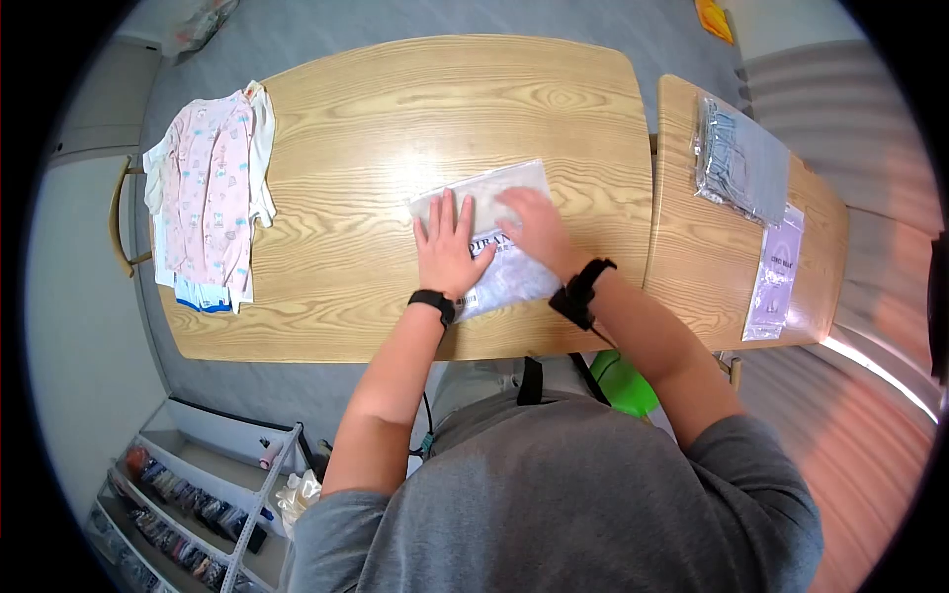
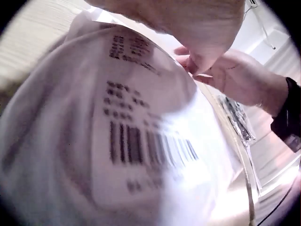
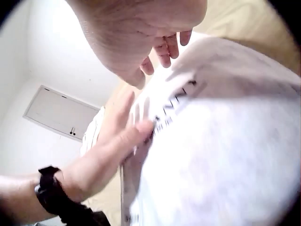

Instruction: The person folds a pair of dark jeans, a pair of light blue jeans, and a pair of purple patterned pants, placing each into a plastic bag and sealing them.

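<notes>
A clear plastic clothing bag (image 1: 519, 280) with dark printed lettering lies at the near side of the wooden table, a pale folded garment inside. My left hand (image 1: 450, 252) rests flat on it, fingers spread across its upper part. Over the bag's upper right side is my right hand (image 1: 537, 225), blurred, its fingers loosely bent. In the right wrist view, the fingers (image 3: 164, 52) of that hand hang above the bag with nothing pinched between them. A white barcode label (image 2: 146, 146) fills much of the left wrist view.
Stacked shirts, a pink patterned one (image 1: 213, 188) on top, lie at the table's left end. On the side table (image 1: 682, 237) at the right are a packaged blue-grey garment (image 1: 746, 163) and a purple package (image 1: 776, 277). A shelf rack (image 1: 198, 494) stands at lower left.
</notes>
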{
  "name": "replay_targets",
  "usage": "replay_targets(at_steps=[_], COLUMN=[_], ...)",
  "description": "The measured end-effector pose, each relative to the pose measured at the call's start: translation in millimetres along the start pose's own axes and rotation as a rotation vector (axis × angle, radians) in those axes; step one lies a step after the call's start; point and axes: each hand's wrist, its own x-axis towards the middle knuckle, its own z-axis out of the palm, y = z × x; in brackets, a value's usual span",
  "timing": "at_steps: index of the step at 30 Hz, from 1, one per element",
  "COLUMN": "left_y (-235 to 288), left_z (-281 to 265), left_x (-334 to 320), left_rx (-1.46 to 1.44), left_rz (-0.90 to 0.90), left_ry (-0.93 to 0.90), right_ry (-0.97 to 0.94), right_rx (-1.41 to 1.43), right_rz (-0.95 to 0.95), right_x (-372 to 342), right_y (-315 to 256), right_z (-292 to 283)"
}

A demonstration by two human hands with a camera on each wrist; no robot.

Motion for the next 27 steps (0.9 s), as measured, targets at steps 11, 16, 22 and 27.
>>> replay_targets(at_steps=[11,16,22,27], left_y=[-20.0,-20.4,-19.9,-20.3], left_z=[21.9,24.5,24.7,25.4], left_x=[9.3,10.1,10.8,10.4], left_rx=[0.081,0.081,0.094,0.097], left_rz=[-0.018,-0.01,-0.018,-0.017], left_ry=[-0.123,-0.103,-0.113,-0.103], right_ry=[-0.161,-0.319,-0.242,-0.39], right_rx=[-0.159,-0.21,-0.235,-0.132], right_rz=[0.092,0.187,0.085,0.208], right_x=[85.7,94.0,94.8,94.1], right_y=[14.4,22.2,6.9,-0.3], right_z=[-3.5,-13.9,-10.7,-6.8])
